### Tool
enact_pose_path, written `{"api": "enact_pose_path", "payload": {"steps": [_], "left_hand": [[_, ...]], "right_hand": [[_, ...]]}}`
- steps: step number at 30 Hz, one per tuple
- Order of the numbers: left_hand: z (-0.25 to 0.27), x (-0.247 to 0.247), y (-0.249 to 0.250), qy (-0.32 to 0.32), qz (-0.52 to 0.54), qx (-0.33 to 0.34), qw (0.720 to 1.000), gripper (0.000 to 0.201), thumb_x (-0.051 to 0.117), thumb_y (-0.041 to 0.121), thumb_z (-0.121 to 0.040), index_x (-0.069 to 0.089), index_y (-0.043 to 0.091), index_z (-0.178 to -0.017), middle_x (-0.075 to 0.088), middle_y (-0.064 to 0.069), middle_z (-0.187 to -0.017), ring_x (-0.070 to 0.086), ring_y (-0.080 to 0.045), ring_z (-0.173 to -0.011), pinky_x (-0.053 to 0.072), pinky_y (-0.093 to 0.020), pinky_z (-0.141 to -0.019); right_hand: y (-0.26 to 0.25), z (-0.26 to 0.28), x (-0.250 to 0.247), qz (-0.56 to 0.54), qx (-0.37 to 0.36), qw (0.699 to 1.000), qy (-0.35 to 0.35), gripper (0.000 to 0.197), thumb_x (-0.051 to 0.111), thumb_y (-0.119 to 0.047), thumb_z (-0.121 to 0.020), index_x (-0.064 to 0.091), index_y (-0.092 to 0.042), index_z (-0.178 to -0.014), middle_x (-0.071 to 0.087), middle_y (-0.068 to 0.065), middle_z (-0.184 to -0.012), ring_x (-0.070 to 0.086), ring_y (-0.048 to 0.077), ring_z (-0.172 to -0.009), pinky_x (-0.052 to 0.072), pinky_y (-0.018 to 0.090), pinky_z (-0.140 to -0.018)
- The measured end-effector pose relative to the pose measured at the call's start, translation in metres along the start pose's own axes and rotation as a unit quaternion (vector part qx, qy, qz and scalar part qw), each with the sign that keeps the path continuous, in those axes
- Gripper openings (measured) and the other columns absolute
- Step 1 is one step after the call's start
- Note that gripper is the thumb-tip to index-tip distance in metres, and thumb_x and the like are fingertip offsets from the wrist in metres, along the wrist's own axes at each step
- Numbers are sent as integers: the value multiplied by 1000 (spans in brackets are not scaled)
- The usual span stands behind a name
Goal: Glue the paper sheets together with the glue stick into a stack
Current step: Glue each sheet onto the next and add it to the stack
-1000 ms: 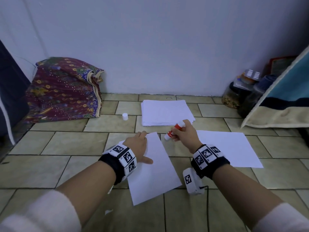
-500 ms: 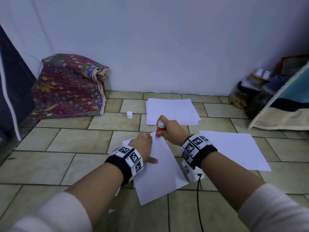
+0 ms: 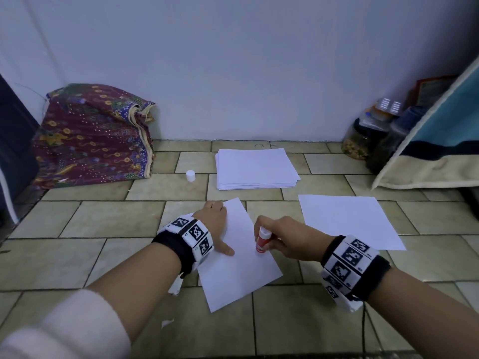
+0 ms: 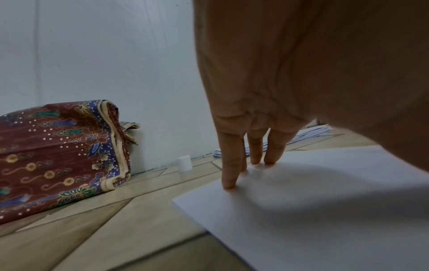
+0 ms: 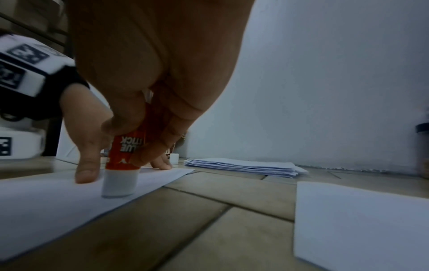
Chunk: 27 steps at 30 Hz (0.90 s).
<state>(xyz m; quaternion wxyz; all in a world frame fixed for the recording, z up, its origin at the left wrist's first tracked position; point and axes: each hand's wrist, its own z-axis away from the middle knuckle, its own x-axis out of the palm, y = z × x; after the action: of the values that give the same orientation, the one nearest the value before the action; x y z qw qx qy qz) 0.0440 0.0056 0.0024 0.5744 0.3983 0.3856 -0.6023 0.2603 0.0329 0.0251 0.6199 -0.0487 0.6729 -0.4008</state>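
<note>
So on the far left a patterned cloth bundle (image 3: 90, 136) was slumped against the wall, sitting on the tiled floor (image 3: 77, 224). A bit right of it stood a little white cap (image 3: 190, 175), on its own, just beside the stack of paper (image 3: 255, 168) near the wall.

Closer to the camera, the left hand (image 3: 213, 224) was spread flat with straight fingers (image 4: 230, 165), tips pressing down the left edge of a loose sheet (image 3: 238, 265) lying at an angle on the floor. Thumb was stretched out on the paper too.

Right next to that, the right hand (image 3: 285, 237) had its fingers curled round the glue stick (image 3: 262, 240), red body with a white end, held nearly upright. In the right wrist view the white end (image 5: 119, 183) was down on the sheet near its right edge, touching it.

Further right a second single sheet (image 3: 347, 220) lay flat on the floor, apart from the first one. Way over on the right were some jars (image 3: 363, 137) against the wall, and a blue and cream mattress-looking thing (image 3: 440, 151) leaning in.
</note>
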Motion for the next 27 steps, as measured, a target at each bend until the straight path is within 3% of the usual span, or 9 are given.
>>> {"api": "enact_pose_path", "payload": {"steps": [6,8,11,13,15,18,20,22,27], "left_hand": [[1,0,2,-5,5,-21,1000,113,75,67,-63,25,4,-143,21,-10,-151,23,-24,-140,38,-42,-107],[4,1,4,0,-16,-41,999,113,71,71,-63,26,4,-142,20,-9,-149,25,-25,-137,39,-41,-103],[11,4,4,15,-52,-91,994,117,55,82,-69,19,1,-145,10,-12,-151,14,-28,-139,33,-41,-100],[14,9,2,31,-51,-88,994,116,46,81,-75,4,3,-150,-6,-12,-157,-1,-31,-145,24,-46,-108],[13,11,4,55,-40,-17,998,98,45,69,-86,2,10,-152,-16,-7,-159,-9,-32,-147,16,-50,-115],[13,7,13,28,-15,110,993,58,45,37,-99,19,26,-150,2,0,-160,11,-22,-145,35,-44,-108],[15,3,16,14,-20,120,993,53,45,36,-99,25,27,-147,16,-1,-156,22,-21,-139,44,-42,-98],[16,-2,17,24,-33,86,995,58,49,48,-94,31,23,-144,27,-5,-148,28,-22,-133,45,-39,-92],[11,-4,16,47,9,30,998,71,58,55,-86,39,7,-135,30,-4,-140,35,-20,-127,46,-38,-92]], "right_hand": [[-1,17,1,19,-32,996,-81,54,52,7,-85,30,-43,-81,67,0,-90,65,14,-81,54,36,-77],[1,20,-5,10,-21,996,-89,46,57,1,-86,35,-40,-85,69,-1,-90,65,14,-81,53,31,-75],[17,20,-13,-118,66,991,-7,22,65,-6,-87,50,-19,-95,67,3,-93,64,14,-84,54,26,-75],[28,17,-17,-315,133,937,71,14,64,-3,-87,53,-8,-94,64,10,-89,64,22,-81,56,30,-71],[32,11,-17,-460,184,856,146,6,59,-1,-90,53,-3,-91,62,17,-87,63,27,-75,58,33,-67],[37,-3,-17,-513,219,795,239,2,53,-2,-94,54,0,-92,62,19,-87,63,25,-71,56,29,-67],[37,-14,-15,-481,233,799,276,4,56,-2,-93,53,-1,-95,61,20,-90,63,25,-69,57,29,-66],[38,-26,-13,-410,240,827,299,9,59,-1,-91,51,-4,-90,61,22,-92,63,26,-70,57,32,-66],[34,-52,-10,-229,235,894,306,19,65,-7,-86,48,-15,-93,63,13,-97,64,28,-85,56,41,-77]]}}
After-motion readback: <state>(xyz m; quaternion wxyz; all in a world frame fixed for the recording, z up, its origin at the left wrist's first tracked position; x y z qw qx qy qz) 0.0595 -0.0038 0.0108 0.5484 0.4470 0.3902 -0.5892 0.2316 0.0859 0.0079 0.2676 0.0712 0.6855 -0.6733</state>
